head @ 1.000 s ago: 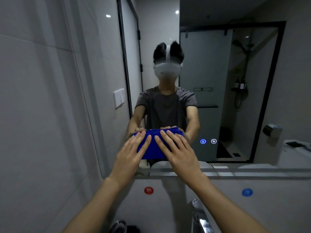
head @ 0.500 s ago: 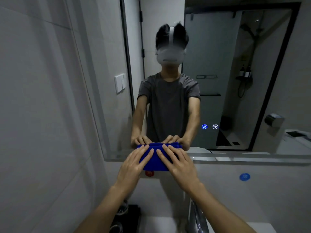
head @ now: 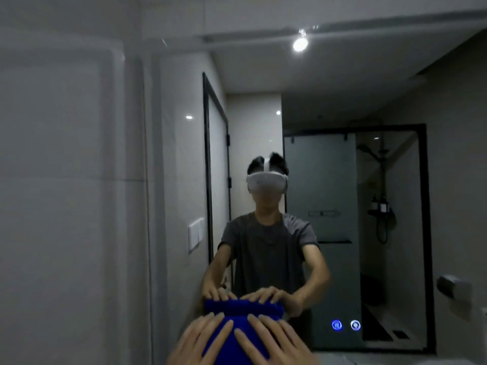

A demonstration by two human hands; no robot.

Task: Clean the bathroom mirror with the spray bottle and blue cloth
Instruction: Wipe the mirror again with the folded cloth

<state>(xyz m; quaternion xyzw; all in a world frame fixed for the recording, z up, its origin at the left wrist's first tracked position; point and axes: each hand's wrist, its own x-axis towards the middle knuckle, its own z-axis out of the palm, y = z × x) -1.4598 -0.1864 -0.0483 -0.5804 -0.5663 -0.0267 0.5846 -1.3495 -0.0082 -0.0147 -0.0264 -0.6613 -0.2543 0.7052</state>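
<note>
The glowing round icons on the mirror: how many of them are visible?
2. Both sit low on the mirror, right of the blue cloth: a blue-lit icon and, just to its right, a whiter icon. Others below the picture's edge cannot be ruled out.

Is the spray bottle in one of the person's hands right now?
No, both the left hand and the right hand lie flat with fingers spread on the blue cloth against the mirror.

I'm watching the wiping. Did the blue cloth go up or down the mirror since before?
Yes, up. The blue cloth was beside the mirror's bottom edge; now it sits level with the glowing buttons, higher up the glass.
</note>
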